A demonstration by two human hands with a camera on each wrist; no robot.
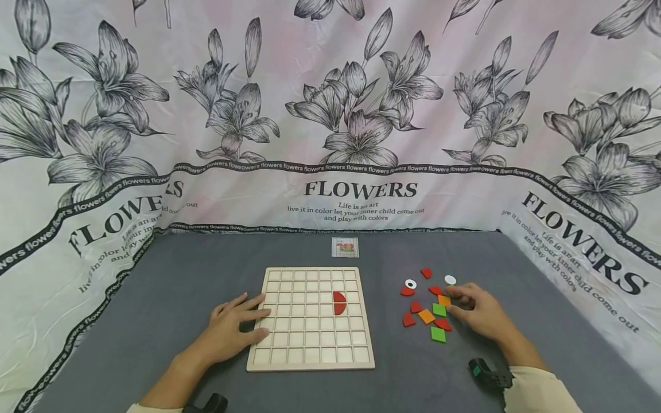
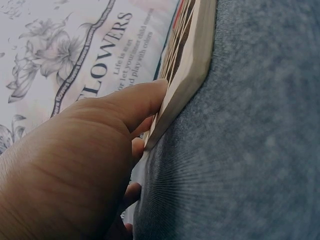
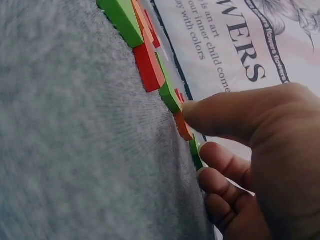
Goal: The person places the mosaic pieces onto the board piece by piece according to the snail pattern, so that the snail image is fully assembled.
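Note:
A wooden grid board (image 1: pixel 299 359) lies on the table, two red quarter-round pieces (image 1: pixel 339 303) forming a half disc in its right part. My left hand (image 1: pixel 229 327) rests at the board's left edge, fingers spread over the rim and thumb against the side, as the left wrist view also shows. My right hand (image 1: pixel 480 310) reaches over the right side of the loose pieces. Its thumb is beside an orange square (image 3: pixel 182 125), and its bent fingertips are at a green piece (image 3: pixel 195 152), mostly hidden by the hand in the head view. A gap separates thumb and fingers.
Several red quarter-round pieces (image 1: pixel 409 319), green squares (image 1: pixel 438 334) and another orange square (image 1: pixel 426 316) lie scattered right of the board. A white ring-like disc (image 1: pixel 410 284) and a plain white disc (image 1: pixel 450 280) are behind. A small picture card (image 1: pixel 345 247) lies at the back.

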